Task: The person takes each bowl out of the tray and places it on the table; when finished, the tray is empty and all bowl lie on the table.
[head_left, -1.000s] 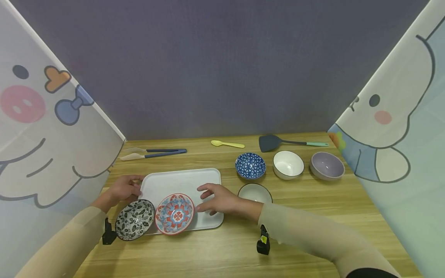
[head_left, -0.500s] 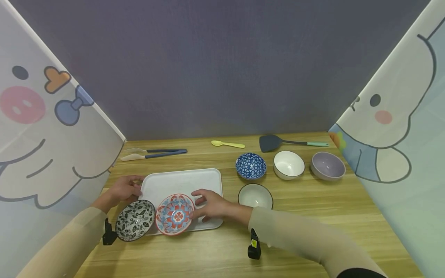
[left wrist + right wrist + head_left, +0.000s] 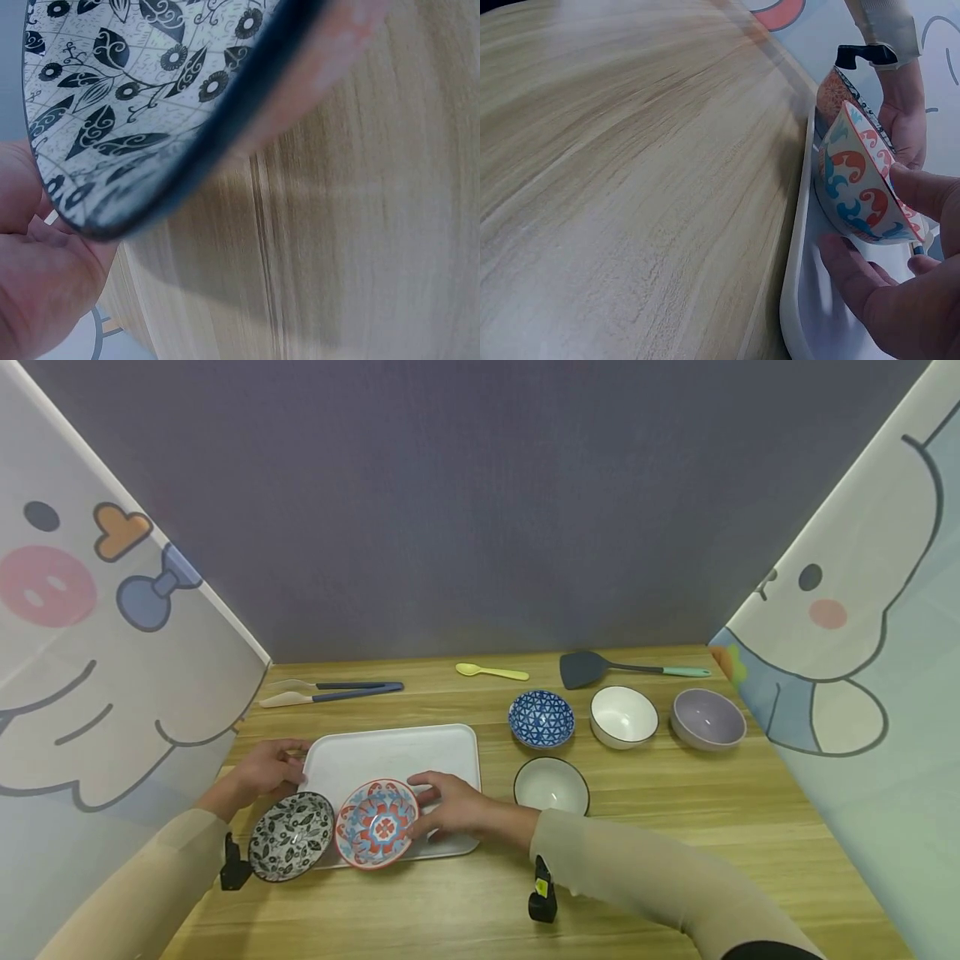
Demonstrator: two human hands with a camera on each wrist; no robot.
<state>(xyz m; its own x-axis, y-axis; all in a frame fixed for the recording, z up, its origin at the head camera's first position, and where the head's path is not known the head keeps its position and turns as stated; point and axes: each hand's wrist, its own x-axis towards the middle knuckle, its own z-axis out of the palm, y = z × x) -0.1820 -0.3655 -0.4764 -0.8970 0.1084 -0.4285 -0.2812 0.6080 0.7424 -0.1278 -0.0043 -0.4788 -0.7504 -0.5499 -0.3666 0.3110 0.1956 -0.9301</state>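
One red-rimmed bowl [image 3: 377, 824] sits left of the right hand [image 3: 452, 804] gripping it.

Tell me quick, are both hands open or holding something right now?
Left hand: by the left edge of the white tray; grip can't be told.
Right hand: at the red-and-blue patterned bowl; grip can't be told.

- I monitor the left hand [image 3: 262, 770] at the left edge of the white tray [image 3: 390, 749].
- I see the right hand [image 3: 453, 803] at the rim of the red-and-blue bowl [image 3: 377, 825].
- I log the leaf-patterned bowl [image 3: 291, 837] beside it.
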